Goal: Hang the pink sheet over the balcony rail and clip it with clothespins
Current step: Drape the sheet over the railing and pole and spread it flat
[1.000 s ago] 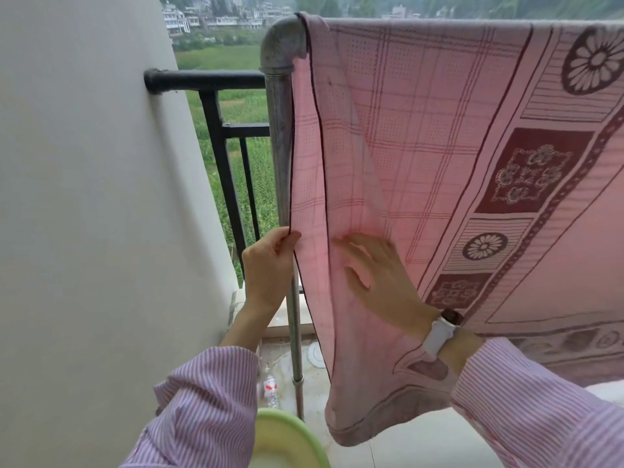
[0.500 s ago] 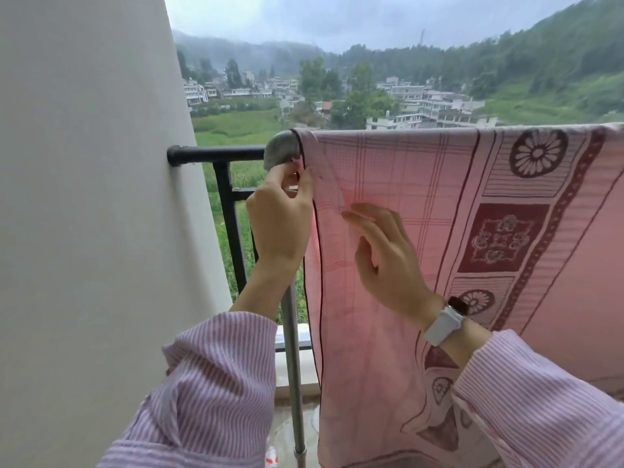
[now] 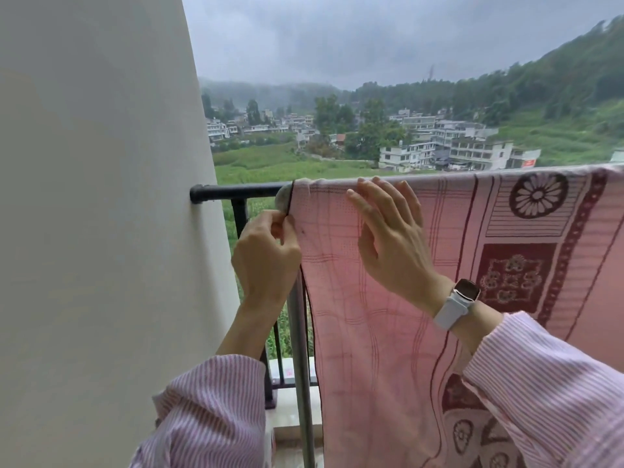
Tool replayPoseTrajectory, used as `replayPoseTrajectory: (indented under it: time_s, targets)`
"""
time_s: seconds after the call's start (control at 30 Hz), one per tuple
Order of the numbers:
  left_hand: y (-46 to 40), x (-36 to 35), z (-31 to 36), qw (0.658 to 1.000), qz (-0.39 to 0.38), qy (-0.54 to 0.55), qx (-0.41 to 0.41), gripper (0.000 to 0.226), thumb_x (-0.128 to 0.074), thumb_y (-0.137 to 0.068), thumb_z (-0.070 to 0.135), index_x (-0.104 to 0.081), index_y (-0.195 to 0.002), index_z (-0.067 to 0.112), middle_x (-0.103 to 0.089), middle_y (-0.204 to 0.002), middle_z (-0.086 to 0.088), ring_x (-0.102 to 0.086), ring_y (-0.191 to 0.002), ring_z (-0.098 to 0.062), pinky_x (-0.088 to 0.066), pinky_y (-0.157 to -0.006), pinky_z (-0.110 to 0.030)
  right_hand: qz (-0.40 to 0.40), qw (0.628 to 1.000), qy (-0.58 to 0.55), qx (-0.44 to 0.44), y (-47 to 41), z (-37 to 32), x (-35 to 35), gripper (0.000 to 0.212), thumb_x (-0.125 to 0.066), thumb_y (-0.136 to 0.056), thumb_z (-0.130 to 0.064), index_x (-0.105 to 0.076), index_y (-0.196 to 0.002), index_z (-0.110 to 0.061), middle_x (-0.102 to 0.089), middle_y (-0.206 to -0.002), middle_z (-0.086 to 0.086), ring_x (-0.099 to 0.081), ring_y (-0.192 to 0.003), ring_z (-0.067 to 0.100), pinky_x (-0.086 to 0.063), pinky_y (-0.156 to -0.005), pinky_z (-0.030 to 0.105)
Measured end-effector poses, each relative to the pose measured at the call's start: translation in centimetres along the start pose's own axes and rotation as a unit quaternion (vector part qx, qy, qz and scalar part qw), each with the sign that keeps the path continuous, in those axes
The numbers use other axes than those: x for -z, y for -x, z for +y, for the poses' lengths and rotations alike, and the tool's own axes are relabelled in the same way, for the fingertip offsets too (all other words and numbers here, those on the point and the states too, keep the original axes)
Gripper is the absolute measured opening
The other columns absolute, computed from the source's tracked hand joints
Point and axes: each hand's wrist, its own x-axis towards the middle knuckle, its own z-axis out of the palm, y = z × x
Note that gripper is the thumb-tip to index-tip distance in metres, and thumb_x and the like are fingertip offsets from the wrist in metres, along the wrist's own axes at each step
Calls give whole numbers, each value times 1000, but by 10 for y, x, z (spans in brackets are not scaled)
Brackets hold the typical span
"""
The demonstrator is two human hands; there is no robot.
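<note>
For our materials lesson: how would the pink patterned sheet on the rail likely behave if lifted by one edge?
The pink patterned sheet is probably floppy: it drapes in soft folds. Likely light: the left hand pinches its edge easily. It may slide off the grey metal rail, since no clothespins show.

Balcony rail (image 3: pixel 236 190) — pink sheet (image 3: pixel 371 332) draped directly over it.

Both arms reached up and forward in striped sleeves. The left hand (image 3: pixel 266 251) was raised with its back to the camera, fingers curled in and thumb and fingertips pinched together. The right hand (image 3: pixel 391 238), a white watch (image 3: pixel 456 304) on its wrist, was held flat, fingers (image 3: pixel 368 211) straight, slightly spread and pointing upward.
</note>
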Motion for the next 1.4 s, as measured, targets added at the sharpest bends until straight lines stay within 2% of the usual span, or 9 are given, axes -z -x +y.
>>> replayPoseTrajectory:
  time_s: [0.27, 0.6, 0.73, 0.8, 0.9, 0.97, 1.03, 1.17, 1.4]
  targets:
    - [-23, -13, 24, 1000, 0, 26, -11, 29, -56, -85, 41, -66, -76, 14, -67, -74, 0, -60, -70, -17, -50, -75, -38, -27, 1000, 8, 13, -7, 4, 1, 45, -44, -83, -6, -47, -128, -10, -48, -135, 11, -34, -131, 24, -17, -111, 55]
    - [-36, -2, -3, 998, 58, 1, -5, 21, -54, -89, 24, -59, -84, 4, -61, -88, -13, -57, -84, -33, -45, -80, -46, -24, 999, 7, 20, -6, 9, 2, 48, -44, -82, -7, -45, -129, -13, -47, -136, 10, -33, -131, 24, -13, -111, 56]
    - [-31, -8, -4, 996, 2, -18, -84, 36, -48, -88, 37, -51, -112, 10, -52, -113, -11, -49, -108, -29, -39, -92, -52, -38, 999, 33, 11, 5, 21, 8, 48, -42, -85, -10, -41, -133, -15, -42, -140, 10, -28, -134, 24, -12, -111, 57]
    - [-29, -15, 0, 973, -44, -103, -201, 46, -37, -89, 44, -45, -125, 16, -47, -131, -10, -37, -124, -28, -29, -99, -51, -41, 998, 40, -3, 6, 26, 13, 46, -41, -86, -11, -43, -132, -13, -42, -140, 10, -29, -134, 24, -13, -111, 57]
    - [-36, -25, 9, 941, -123, -115, -293, 44, -35, -91, 40, -51, -124, 14, -55, -126, -6, -42, -122, -25, -31, -98, -44, -37, 999, 39, -9, 1, 34, 21, 39, -39, -89, -14, -48, -127, -11, -50, -133, 11, -37, -129, 25, -17, -110, 56]
    - [-45, -23, 14, 958, -153, -18, -242, 36, -44, -92, 34, -59, -113, 10, -64, -109, -8, -55, -100, -22, -40, -86, -30, -35, 998, 41, -21, -5, 37, 25, 35, -38, -90, -16, -51, -122, -11, -56, -125, 9, -43, -122, 24, -18, -109, 56]
    - [-57, -17, 14, 966, -188, 110, -138, 26, -49, -91, 25, -64, -103, 7, -66, -96, -10, -58, -79, -21, -46, -72, -28, -41, 998, 43, -38, -10, 38, 26, 33, -37, -91, -20, -51, -121, -13, -58, -119, 6, -46, -116, 22, -17, -109, 56]
    - [-62, -7, -3, 937, -240, 253, 26, 31, -60, -80, 30, -64, -105, 13, -66, -93, 12, -58, -85, 3, -46, -72, -11, -61, 995, 49, -56, -17, 37, 25, 35, -39, -92, -30, -50, -121, -15, -59, -111, 4, -51, -106, 22, -17, -108, 56]
    - [-48, -13, 2, 931, -69, 345, 98, 14, -61, -82, 6, -66, -94, 11, -70, -68, 18, -64, -76, 1, -48, -74, -13, -56, 995, 22, -78, -19, 27, 22, 37, -45, -88, -36, -54, -117, -15, -59, -113, 3, -49, -109, 22, -7, -110, 48]
